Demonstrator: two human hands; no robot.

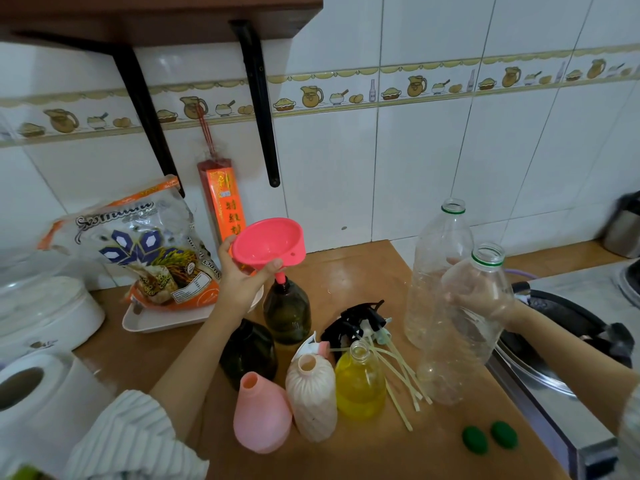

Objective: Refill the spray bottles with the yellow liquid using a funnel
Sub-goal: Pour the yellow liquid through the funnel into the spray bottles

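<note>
My left hand (239, 275) grips a pink funnel (268, 241), whose spout is at the mouth of a dark green spray bottle (287, 315). A second dark bottle (247, 353) stands in front of it. Nearer me stand a pink bottle (259, 415), a white ribbed bottle (311, 396) and a clear bottle of yellow liquid (360, 386), all uncapped. My right hand (474, 294) holds a large clear plastic bottle (467, 327), tilted and almost empty. Another large clear bottle (438, 268) stands behind it. Spray heads with tubes (363, 322) lie on the wooden counter (349, 268).
Two green caps (490, 436) lie at the counter's front right. A rice bag (145, 247) sits on a tray at the back left, with a red incense pack (223, 202) against the tiled wall. A paper roll (38, 389) is at the left, a stove (568, 327) at the right.
</note>
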